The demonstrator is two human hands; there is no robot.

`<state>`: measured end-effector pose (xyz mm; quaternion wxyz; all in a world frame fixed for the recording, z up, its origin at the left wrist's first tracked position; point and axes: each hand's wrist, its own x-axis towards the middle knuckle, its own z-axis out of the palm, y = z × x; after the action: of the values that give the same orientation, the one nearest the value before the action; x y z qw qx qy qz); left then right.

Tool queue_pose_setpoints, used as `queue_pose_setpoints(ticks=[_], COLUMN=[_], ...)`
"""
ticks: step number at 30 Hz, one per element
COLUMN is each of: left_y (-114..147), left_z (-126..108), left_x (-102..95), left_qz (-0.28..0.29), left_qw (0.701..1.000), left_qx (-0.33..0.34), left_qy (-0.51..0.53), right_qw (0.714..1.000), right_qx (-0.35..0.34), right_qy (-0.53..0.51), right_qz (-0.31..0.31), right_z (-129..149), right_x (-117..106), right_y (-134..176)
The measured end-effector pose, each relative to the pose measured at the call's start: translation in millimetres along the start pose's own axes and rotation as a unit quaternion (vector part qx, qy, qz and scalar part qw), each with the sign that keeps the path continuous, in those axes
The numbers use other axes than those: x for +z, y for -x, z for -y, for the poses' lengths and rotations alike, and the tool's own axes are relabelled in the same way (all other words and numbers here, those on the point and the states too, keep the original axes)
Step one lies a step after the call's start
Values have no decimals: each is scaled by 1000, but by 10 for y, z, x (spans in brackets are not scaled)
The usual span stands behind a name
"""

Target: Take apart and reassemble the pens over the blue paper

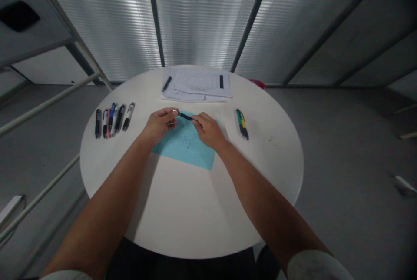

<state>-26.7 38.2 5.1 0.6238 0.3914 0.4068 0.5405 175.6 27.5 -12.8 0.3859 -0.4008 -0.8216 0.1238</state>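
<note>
Between my two hands a dark pen (185, 116) is held nearly level above a sheet of blue-green paper (185, 157). My left hand (159, 123) pinches its silvery end between thumb and fingers. At the other end, my right hand (208, 129) has its fingers closed around the barrel. Faint handwriting shows on the paper, whose upper part is partly covered by my hands. I cannot make out whether the pen is in one piece or being parted at the silvery end.
Several pens (114, 119) lie in a row on the left of the round white table (182, 210). Two pens, green and yellow (242, 124), lie on the right. Printed papers (195, 83) with a black pen (167, 83) sit at the back. A metal rail (48, 104) runs along the left.
</note>
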Motion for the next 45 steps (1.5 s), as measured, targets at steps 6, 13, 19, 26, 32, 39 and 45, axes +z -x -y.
queue_pose_setpoints(ticks=[6, 13, 19, 26, 32, 39, 45], left_y=[0, -16, -19, -4, -12, -3, 25], left_z=[-7, 12, 17, 31, 49, 57, 29], left_x=[0, -10, -8, 35, 49, 60, 71], left_qz=[-2, -5, -21, -32, -60, -43, -18], left_qw=[1000, 1000, 1000, 999, 997, 997, 999], left_qx=[-2, 2, -5, 3, 10, 5, 3], left_qy=[9, 2, 2, -25, -46, -61, -43], right_qw=[999, 988, 987, 991, 986, 986, 993], right_qx=[9, 48, 42, 32, 29, 30, 46], right_qy=[28, 137, 150, 124, 154, 159, 98], right_qz=[13, 48, 38, 35, 52, 46, 53], right_z=[31, 142, 109, 20, 42, 77, 76], right_x=[-8, -55, -25, 47, 64, 25, 53], right_y=[-7, -28, -24, -19, -32, -31, -30])
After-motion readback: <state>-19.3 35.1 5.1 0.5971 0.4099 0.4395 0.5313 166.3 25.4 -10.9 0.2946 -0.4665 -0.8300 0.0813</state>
